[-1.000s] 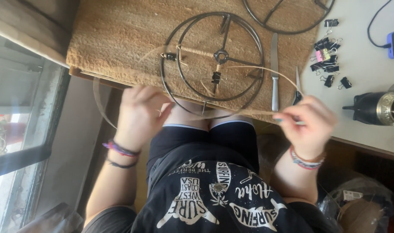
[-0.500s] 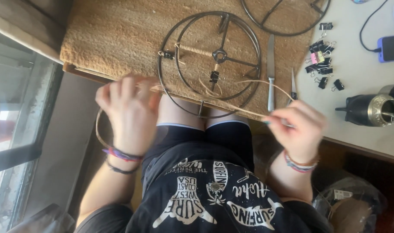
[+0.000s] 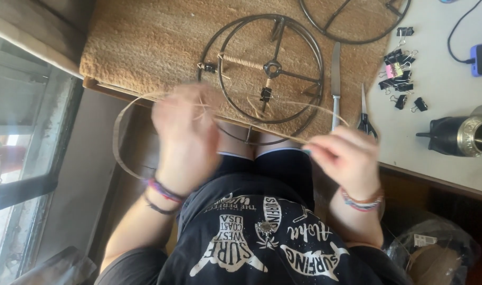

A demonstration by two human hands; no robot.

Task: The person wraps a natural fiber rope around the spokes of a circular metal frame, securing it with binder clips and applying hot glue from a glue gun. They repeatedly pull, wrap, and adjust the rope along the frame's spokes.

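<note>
My left hand (image 3: 185, 134) is blurred and grips a thin tan rattan strip (image 3: 119, 129) that loops out to the left and runs across to my right hand (image 3: 344, 158), which pinches its other part. Both hands hover over my lap at the table's near edge. Just beyond them a round dark metal wire frame (image 3: 267, 68) with spokes lies on a woven tan mat (image 3: 146, 42). One spoke is wrapped in tan strip, and small black clips sit on the frame.
A knife (image 3: 336, 79) and scissors (image 3: 365, 113) lie right of the frame. Several binder clips (image 3: 399, 68), a charging phone (image 3: 481, 58) and a dark metal pot (image 3: 462, 134) are on the white table (image 3: 436, 105). A second wire frame (image 3: 352, 21) is at the top. A window is at left.
My left hand has risen from my lap and swung right, pulling the strip into a wide loop at the left. My right hand stays pinched on the strip near the table's edge.
</note>
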